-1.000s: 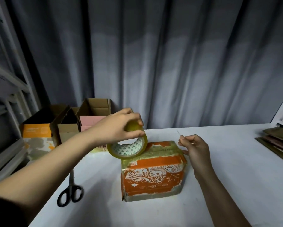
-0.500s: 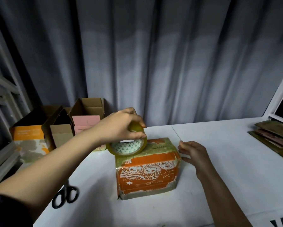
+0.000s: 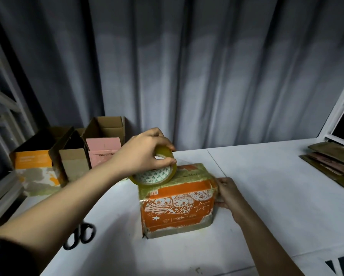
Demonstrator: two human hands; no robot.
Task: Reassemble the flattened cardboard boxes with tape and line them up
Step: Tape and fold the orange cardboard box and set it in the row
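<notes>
An orange printed cardboard box (image 3: 177, 204) stands on the white table (image 3: 266, 206), its edges covered in clear tape. My left hand (image 3: 145, 154) grips a roll of yellowish clear tape (image 3: 157, 174) resting on the box's top left part. A thin strip of tape runs from the roll across the box top toward the right. My right hand (image 3: 227, 194) presses against the box's right side, fingers at the upper edge. Three assembled open boxes stand in a row at the back left: orange and white (image 3: 34, 166), brown (image 3: 73, 162), pink (image 3: 104, 148).
Black scissors (image 3: 80, 237) lie on the table at the lower left, partly behind my left forearm. A stack of flattened cardboard (image 3: 332, 164) lies at the right edge. A grey curtain hangs behind. White metal frames stand at both sides.
My right hand came down from holding the tape end in the air to the box's right side. The left hand kept the roll on the box top.
</notes>
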